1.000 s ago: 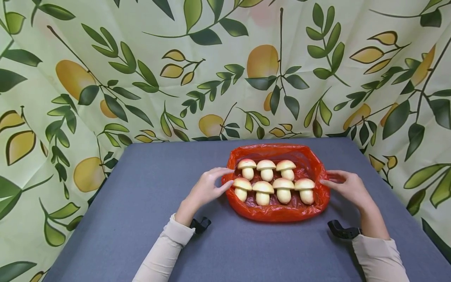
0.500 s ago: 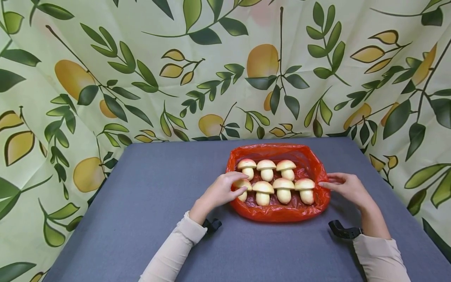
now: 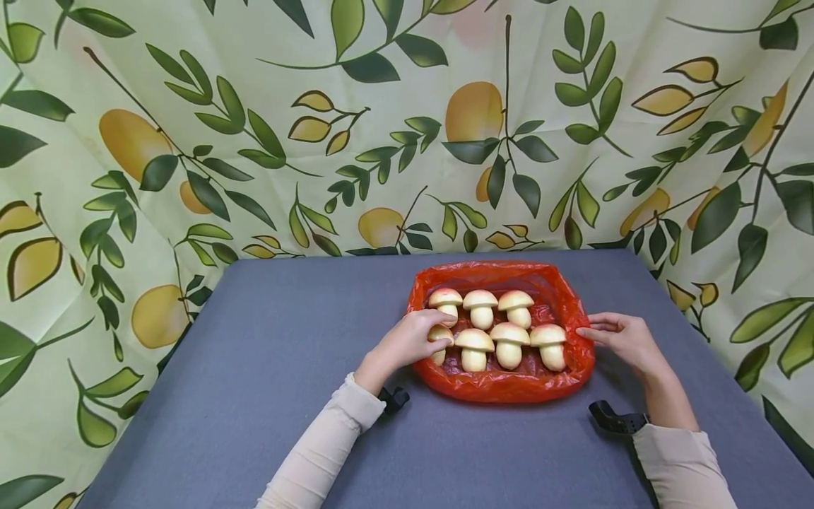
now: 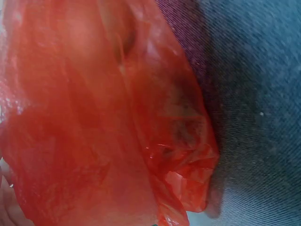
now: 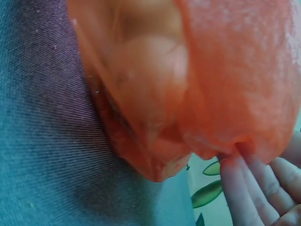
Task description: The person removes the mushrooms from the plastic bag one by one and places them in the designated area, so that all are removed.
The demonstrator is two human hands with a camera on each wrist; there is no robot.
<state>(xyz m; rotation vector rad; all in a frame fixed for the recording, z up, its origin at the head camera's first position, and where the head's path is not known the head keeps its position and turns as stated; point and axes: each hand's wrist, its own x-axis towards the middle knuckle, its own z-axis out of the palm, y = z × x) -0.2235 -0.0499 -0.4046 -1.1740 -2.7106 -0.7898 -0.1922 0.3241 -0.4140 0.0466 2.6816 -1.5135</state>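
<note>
Red plastic of the bag (image 3: pixel 502 390) is pinched at the right rim by the right hand (image 3: pixel 626 339). Over the left rim, the near-left mushroom (image 3: pixel 440 334) is bracketed by thumb and fingers of the left hand (image 3: pixel 402 344); whether gripped, cannot be told. Six more mushrooms (image 3: pixel 509 334) are held inside. Bag set right of centre on grey table (image 3: pixel 286 353). Film probably flimsy: rim best steadied lightly, neighbours left unknocked.

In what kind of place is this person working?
Probably a staged indoor recording setup: a fruit-patterned cloth hangs behind a blue-grey table, with black wrist devices also in view.
</note>
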